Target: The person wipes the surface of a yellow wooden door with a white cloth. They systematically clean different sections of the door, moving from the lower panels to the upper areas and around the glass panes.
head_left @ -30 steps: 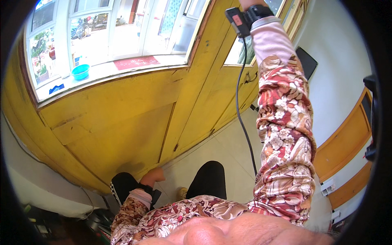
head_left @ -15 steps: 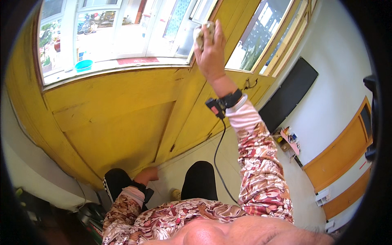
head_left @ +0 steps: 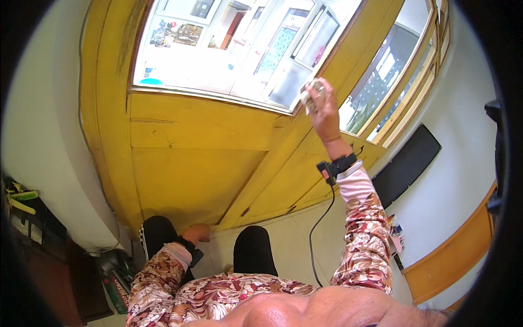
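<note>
My right hand [head_left: 327, 115] reaches up and forward, its fingers closed around a crumpled, pale rag [head_left: 310, 97]. The rag lies against the yellow wooden frame [head_left: 305, 124], close to the lower right corner of the window pane [head_left: 218, 71]. A black band with a small box and a cable [head_left: 329, 170] circles my right wrist. Down by my left knee [head_left: 160, 231] is my left hand [head_left: 197, 233], low in front of the yellow panel [head_left: 190, 177]. Its fingers are too unclear to read, and nothing shows in it.
Behind the glass is a turquoise basin [head_left: 151, 82]. A second glazed section [head_left: 376, 82] stands to the right, then a black panel [head_left: 408, 163] on the white wall. At the lower left is a dark cabinet [head_left: 35, 223] with items on it. The cable hangs beside my right arm.
The view has shifted, so the window and panel sit farther right. My right hand with the rag is lower along the frame, nearer the window's lower corner. My left hand stays by the knee.
</note>
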The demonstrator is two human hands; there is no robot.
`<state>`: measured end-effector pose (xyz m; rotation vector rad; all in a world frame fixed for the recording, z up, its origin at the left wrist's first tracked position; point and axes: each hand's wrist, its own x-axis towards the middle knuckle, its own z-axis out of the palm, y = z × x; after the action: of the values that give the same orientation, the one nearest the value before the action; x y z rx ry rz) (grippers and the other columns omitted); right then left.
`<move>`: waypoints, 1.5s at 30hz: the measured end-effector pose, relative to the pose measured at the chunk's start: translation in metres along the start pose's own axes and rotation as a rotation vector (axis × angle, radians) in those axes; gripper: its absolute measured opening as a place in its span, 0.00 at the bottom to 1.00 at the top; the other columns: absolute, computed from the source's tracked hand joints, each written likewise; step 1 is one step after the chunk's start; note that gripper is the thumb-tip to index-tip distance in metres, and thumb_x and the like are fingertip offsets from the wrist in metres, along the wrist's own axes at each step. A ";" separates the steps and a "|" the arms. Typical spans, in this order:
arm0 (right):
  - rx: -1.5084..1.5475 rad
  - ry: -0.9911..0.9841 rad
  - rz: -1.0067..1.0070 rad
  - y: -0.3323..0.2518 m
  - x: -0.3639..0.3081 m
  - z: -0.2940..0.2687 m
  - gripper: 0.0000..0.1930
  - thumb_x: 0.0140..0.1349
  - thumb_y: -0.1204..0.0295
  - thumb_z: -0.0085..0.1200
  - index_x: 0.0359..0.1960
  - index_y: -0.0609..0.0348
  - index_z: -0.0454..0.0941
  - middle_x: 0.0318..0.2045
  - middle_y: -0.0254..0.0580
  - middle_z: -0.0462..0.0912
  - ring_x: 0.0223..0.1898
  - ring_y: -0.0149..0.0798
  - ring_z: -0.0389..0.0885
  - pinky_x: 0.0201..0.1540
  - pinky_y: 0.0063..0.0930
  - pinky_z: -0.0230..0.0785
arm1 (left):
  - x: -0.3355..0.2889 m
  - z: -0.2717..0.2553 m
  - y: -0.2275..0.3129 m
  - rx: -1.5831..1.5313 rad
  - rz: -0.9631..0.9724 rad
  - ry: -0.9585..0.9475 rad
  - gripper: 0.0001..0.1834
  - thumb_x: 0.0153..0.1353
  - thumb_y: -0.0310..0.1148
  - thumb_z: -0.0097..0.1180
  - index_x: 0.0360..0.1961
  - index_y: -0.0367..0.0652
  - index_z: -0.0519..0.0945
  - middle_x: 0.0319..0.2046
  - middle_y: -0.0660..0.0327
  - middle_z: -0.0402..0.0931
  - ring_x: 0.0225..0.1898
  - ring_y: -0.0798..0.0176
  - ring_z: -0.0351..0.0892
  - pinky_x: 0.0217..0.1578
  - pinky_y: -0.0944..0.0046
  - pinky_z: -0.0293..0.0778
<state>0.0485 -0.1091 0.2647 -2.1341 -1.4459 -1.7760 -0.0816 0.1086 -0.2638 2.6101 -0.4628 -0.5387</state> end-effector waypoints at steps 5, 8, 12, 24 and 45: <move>0.059 0.224 -0.176 -0.029 0.113 -0.022 0.28 0.55 0.81 0.65 0.59 0.47 0.78 0.61 0.51 0.71 0.61 0.56 0.73 0.61 0.41 0.71 | -0.004 -0.003 0.005 0.009 0.038 0.047 0.16 0.45 0.35 0.63 0.34 0.37 0.87 0.35 0.43 0.84 0.36 0.39 0.83 0.38 0.46 0.78; 0.056 0.344 -0.439 -0.062 0.196 -0.028 0.29 0.55 0.80 0.66 0.59 0.45 0.78 0.58 0.51 0.73 0.57 0.57 0.74 0.58 0.43 0.69 | 0.003 0.003 0.000 0.056 0.141 0.064 0.15 0.44 0.35 0.63 0.33 0.39 0.88 0.36 0.44 0.84 0.37 0.40 0.84 0.38 0.47 0.78; 0.041 0.570 -0.515 -0.094 0.295 -0.020 0.11 0.66 0.76 0.58 0.50 0.58 0.79 0.47 0.52 0.82 0.50 0.53 0.80 0.55 0.46 0.73 | 0.012 0.012 -0.013 -0.026 0.143 0.108 0.14 0.43 0.35 0.62 0.31 0.39 0.87 0.34 0.44 0.84 0.35 0.40 0.84 0.36 0.46 0.78; 0.025 0.797 -0.127 -0.143 0.444 0.006 0.10 0.61 0.73 0.58 0.44 0.53 0.83 0.34 0.48 0.82 0.42 0.53 0.80 0.45 0.46 0.74 | -0.024 -0.013 -0.004 -0.110 0.136 0.151 0.15 0.42 0.33 0.60 0.30 0.36 0.87 0.32 0.41 0.83 0.34 0.38 0.84 0.34 0.44 0.78; 0.373 0.617 -0.240 -0.224 0.240 0.027 0.20 0.49 0.73 0.59 0.48 0.55 0.80 0.43 0.46 0.76 0.50 0.52 0.76 0.56 0.48 0.71 | -0.062 -0.084 0.046 -0.030 0.133 0.115 0.14 0.43 0.32 0.61 0.31 0.36 0.85 0.28 0.41 0.81 0.29 0.39 0.81 0.30 0.43 0.73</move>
<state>-0.0902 0.1835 0.3264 -1.1367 -1.7040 -1.8116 -0.1088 0.1232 -0.1541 2.5426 -0.5814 -0.3474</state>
